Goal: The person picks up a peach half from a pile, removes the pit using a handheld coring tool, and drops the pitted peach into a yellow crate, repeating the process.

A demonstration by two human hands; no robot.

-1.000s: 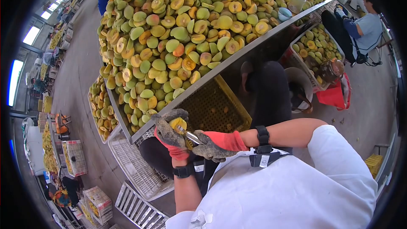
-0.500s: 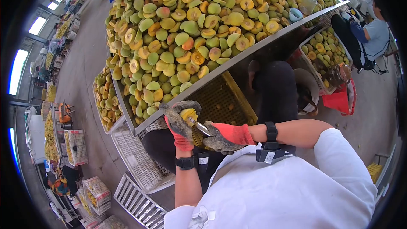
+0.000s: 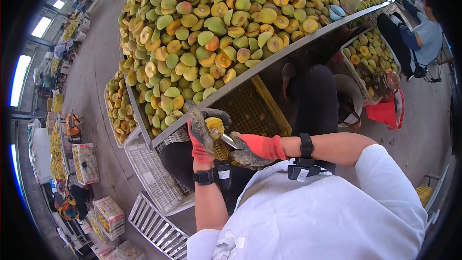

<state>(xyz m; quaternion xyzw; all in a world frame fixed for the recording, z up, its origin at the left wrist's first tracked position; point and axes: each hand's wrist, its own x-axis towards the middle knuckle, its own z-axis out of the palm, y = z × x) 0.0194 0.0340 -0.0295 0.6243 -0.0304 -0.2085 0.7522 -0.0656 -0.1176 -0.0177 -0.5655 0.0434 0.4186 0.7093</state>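
Observation:
Both hands wear red gloves with dirty grey palms. My left hand (image 3: 203, 132) is wrapped round a yellow fruit piece (image 3: 214, 125) just below the metal edge of the fruit table. My right hand (image 3: 252, 150) grips a shiny metal tool (image 3: 228, 140), whose tip meets the fruit; its handle is hidden in the glove. Halved green and orange fruit (image 3: 207, 43) lies heaped on the table (image 3: 269, 63) above my hands. Under the table edge, beyond my hands, stands a yellow crate (image 3: 272, 120).
A white crate (image 3: 156, 178) and a slatted white stool (image 3: 159, 224) are at lower left. Fruit-filled crates stand at left (image 3: 118, 110) and right (image 3: 368, 53). Beside a jar (image 3: 385, 83) hangs a red bag (image 3: 387, 111). A person (image 3: 426, 38) sits at far right.
My left hand has shifted slightly, its fingers a little higher round the fruit. The tool in my right hand stays at the fruit, tilted a bit differently.

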